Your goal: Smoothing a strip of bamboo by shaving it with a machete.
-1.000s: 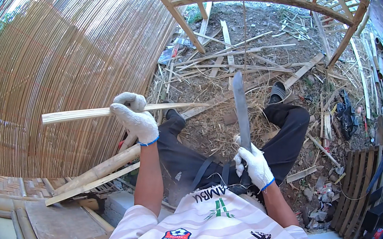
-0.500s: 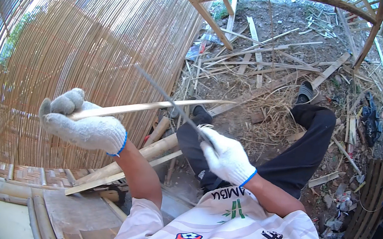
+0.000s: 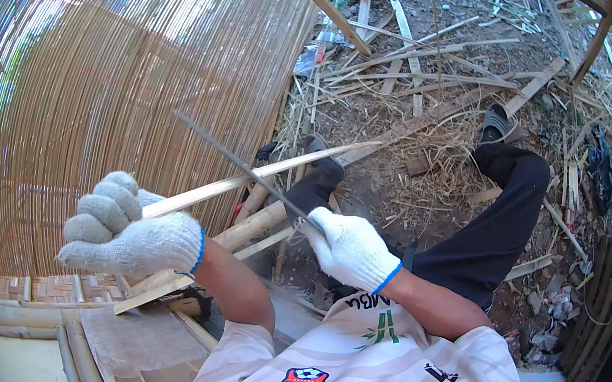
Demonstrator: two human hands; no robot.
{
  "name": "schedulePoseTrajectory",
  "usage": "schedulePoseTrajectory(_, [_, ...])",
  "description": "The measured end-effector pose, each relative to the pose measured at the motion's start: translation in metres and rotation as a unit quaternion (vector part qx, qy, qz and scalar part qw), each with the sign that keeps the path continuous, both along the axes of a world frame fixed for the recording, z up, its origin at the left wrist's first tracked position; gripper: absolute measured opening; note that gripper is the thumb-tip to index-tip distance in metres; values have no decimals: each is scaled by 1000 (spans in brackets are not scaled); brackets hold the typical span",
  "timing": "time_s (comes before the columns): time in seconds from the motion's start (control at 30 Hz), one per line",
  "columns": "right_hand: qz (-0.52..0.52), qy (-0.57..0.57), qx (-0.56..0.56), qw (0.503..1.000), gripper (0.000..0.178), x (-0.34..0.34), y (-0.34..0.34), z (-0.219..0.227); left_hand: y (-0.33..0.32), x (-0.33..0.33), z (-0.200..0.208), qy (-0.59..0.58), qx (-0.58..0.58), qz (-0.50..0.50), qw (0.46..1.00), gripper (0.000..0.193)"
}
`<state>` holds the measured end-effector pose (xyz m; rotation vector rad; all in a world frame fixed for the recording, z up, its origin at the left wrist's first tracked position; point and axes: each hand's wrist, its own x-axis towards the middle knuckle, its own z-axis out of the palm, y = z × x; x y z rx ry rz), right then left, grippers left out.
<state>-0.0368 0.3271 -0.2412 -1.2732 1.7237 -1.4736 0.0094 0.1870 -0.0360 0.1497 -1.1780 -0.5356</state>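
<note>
Head view: pale strip (image 3: 215, 188) held in the curled left hand (image 3: 138, 235); knife (image 3: 217, 146) clasped in the right hand (image 3: 356, 253), angled across the strip, contact not discernible.

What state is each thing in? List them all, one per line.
Left hand: gloved, fingers curled, holding wood strip
Right hand: gloved, closed on knife handle
Wood strip: held at a slant
Knife: blade bare, crossing the strip; contact unclear
Wood scraps: scattered on ground
Black bag: crumpled
</note>
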Motion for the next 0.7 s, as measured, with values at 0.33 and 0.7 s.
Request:
schedulePoseTrajectory(0.33, [-36,26,24,999,17,-7,7,-8,9,-4,-4,-24,-37,4,999,61])
schedulePoseTrajectory(0.7, [-58,51,67,995,10,-19,24,-9,26,-20,-5,-16,-38,-15,999,58])
